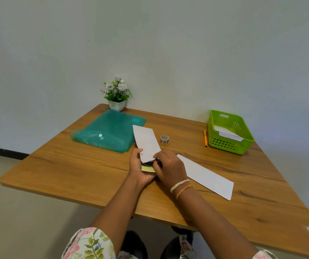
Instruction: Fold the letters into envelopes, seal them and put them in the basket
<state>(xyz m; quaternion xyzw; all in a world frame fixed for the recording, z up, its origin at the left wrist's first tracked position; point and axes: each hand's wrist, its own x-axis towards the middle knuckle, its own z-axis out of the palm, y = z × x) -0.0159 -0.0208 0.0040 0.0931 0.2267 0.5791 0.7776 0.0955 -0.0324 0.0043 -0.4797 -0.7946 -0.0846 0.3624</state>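
A white envelope [146, 142] is held above the middle of the wooden table [75, 171], its open mouth toward me. My left hand [140, 169] grips the near end from the left, and the flap with its yellow-green strip [148, 168] shows over the palm. My right hand [168, 167] pinches the envelope's mouth from the right. A folded white letter [207, 177] lies flat on the table just right of my right hand. The green basket [230, 144] stands at the back right with white envelopes inside.
A teal plastic folder [108, 131] lies at the back left, partly under the envelope's far end. A roll of tape [164, 139] sits behind my hands. An orange pen [205, 138] lies left of the basket. A small flower pot [116, 104] stands by the wall.
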